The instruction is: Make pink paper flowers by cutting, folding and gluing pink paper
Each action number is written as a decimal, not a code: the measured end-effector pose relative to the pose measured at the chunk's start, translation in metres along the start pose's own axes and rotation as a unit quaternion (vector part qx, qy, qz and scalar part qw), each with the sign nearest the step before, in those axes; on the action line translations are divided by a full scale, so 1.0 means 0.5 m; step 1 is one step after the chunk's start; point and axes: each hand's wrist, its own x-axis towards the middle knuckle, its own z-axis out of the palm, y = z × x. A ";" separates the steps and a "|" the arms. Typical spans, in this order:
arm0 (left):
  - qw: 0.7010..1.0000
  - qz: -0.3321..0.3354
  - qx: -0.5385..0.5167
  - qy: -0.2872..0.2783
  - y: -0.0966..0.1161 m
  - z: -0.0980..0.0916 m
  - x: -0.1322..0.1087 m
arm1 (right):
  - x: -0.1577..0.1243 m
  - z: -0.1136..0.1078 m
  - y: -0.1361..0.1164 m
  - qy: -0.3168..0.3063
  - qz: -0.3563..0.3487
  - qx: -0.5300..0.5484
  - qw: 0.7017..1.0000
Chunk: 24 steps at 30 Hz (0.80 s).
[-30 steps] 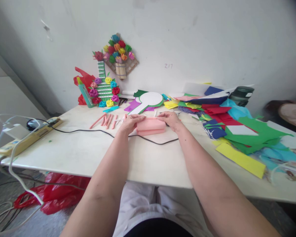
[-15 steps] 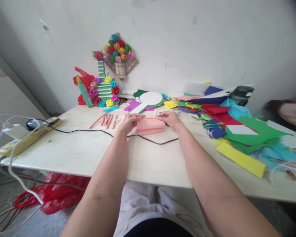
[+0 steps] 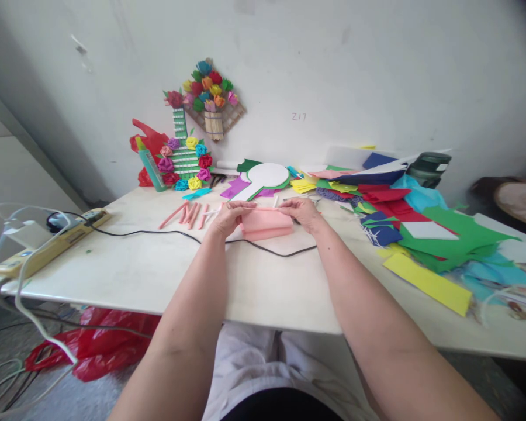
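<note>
A pink sheet of paper (image 3: 267, 223) lies at the middle of the white table (image 3: 280, 292), its far edge folded or rolled over. My left hand (image 3: 231, 216) pinches the far left corner of the sheet. At the far right corner, my right hand (image 3: 301, 211) pinches the same edge between thumb and fingers. Several thin pink rolls (image 3: 190, 214) rest to the left of my left hand. Just beyond the sheet is a white round shape with a handle and a green border (image 3: 269, 176).
A black cable (image 3: 272, 252) crosses the table in front of the sheet. A yellow power strip (image 3: 48, 248) is at left. Coloured sheets (image 3: 447, 234) pile up at right, near a dark green jar (image 3: 427, 169). A glue bottle (image 3: 151, 166) and paper-flower guitar (image 3: 186, 161) stand at back left.
The pink sheet and both hands have shifted very slightly; both hands keep their hold on its far edge.
</note>
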 end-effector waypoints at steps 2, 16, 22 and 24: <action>1.000 0.000 -0.003 0.000 0.000 0.000 0.000 | 0.000 0.000 0.001 0.000 0.002 0.004 1.000; 0.999 0.015 -0.025 0.019 -0.003 0.001 0.002 | -0.004 0.006 -0.012 -0.002 0.001 0.023 1.000; 0.999 0.029 -0.001 0.015 -0.004 -0.001 0.003 | 0.000 0.003 -0.004 -0.001 0.002 0.026 1.000; 1.000 0.028 -0.001 0.008 -0.005 -0.002 0.003 | 0.000 0.002 -0.003 0.000 -0.002 0.024 1.000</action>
